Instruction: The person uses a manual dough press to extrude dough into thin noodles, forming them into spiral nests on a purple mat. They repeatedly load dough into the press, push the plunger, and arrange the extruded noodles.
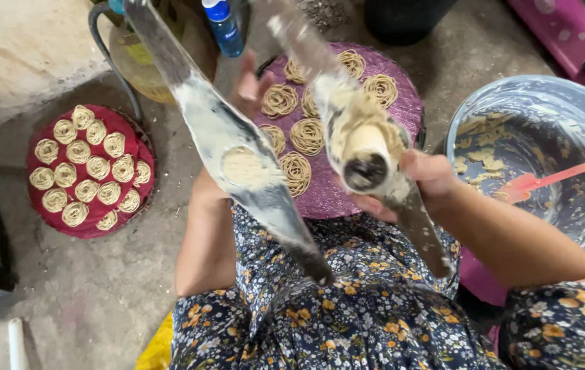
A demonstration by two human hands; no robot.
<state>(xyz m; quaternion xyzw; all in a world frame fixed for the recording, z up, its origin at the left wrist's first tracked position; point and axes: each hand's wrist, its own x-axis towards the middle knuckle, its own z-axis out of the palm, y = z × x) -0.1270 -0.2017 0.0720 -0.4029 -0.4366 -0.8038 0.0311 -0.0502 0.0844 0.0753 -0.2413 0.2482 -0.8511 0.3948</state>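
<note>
Your left hand (248, 85) sits behind the left arm of the dough-smeared metal press (237, 154), mostly hidden; whether its grip closes on the arm you cannot tell. Your right hand (422, 185) grips the right press arm (368, 147), fingers wrapped beneath its dough-filled cylinder. The purple tray (402, 96) with noodle coils (306, 137) lies beyond. Red tray (90, 171) left, pale basin (546, 151) right.
</note>
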